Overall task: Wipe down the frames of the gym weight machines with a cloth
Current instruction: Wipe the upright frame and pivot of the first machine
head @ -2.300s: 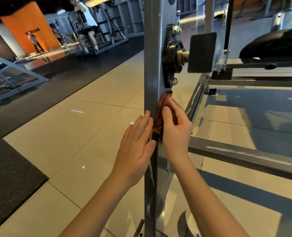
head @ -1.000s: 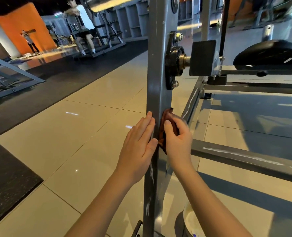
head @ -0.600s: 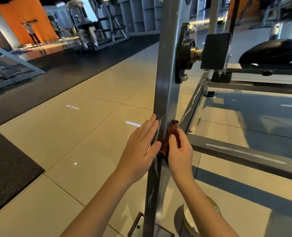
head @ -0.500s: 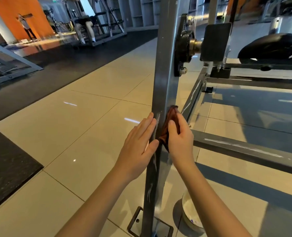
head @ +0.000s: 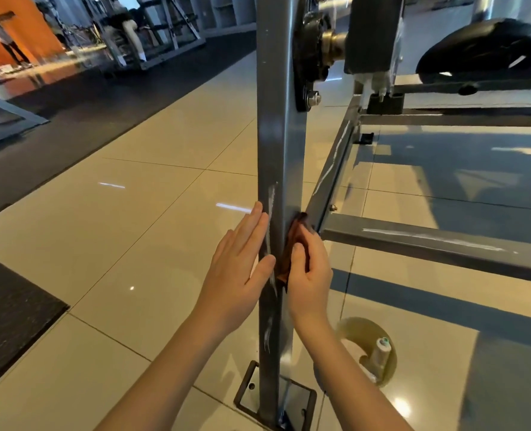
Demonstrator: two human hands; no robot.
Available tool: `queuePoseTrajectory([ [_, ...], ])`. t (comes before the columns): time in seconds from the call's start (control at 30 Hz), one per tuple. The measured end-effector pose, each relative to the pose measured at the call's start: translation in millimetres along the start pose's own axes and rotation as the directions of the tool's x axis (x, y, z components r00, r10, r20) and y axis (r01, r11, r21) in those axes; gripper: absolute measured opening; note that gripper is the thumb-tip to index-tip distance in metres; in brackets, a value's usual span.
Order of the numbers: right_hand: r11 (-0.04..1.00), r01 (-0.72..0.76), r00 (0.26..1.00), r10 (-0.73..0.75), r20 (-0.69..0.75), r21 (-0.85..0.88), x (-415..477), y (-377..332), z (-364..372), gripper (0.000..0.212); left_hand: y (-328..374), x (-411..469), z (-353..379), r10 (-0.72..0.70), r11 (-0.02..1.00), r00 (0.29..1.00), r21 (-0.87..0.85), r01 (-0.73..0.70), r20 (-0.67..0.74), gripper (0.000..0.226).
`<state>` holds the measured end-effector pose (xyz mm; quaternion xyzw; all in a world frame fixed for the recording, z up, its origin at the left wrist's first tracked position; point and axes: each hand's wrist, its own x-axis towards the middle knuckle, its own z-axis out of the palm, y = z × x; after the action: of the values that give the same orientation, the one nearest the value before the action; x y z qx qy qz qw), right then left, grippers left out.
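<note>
Our right hand curls its fingers and thumb round a bunched brown cloth and presses it to the right face of the grey upright post, low down, just beside the joint where the horizontal crossbar meets the post. Our left hand lies flat on the opposite face, fingers straight and pressed together, thumb laid across the front edge; it holds nothing. White scuff marks run along the post's front edge above and below the hands.

Below the hands the post runs bare to its base plate on the tiled floor. Above them it runs bare up to the bolted black pivot hub. To the right, the crossbar and a slanted rail close in beside the cloth; a round yellowish basin with a small bottle in it sits on the floor near the post's foot. To the left we see open tiles, bordered by a black mat
</note>
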<state>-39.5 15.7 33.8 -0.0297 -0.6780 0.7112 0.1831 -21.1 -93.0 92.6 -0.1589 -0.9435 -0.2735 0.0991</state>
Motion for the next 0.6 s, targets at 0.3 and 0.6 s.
queuePoseTrajectory([
  [0.3,1.000,-0.012,1.000,0.012,0.016,0.014,9,-13,-1,0.033,-10,-16,14,-0.010,1.000,1.000,0.028,0.010,0.007,0.054],
  [0.6,0.945,-0.327,0.944,0.327,0.041,-0.017,-27,31,-6,0.034,-11,-21,18,-0.025,0.998,1.000,0.053,0.024,0.009,0.053],
])
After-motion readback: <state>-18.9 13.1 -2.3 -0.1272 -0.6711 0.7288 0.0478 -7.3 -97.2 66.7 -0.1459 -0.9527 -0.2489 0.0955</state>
